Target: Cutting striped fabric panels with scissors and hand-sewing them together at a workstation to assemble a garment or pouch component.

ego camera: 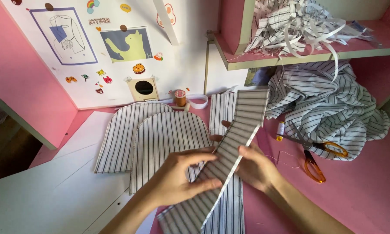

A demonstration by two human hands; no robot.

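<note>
Both the left hand (pixel 177 180) and right hand (pixel 253 167) pinch the striped fabric strip (pixel 234 143) between them; being light and limp, it is probably best gripped along its edges.

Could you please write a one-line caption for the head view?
Both hands, left and right, hold a striped strip above rounded panels, scissors nearby.

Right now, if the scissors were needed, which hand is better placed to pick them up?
Probably the right hand. The scissors lie just beyond it on the pink table, while the left hand sits across the striped strip both hands hold.
</note>
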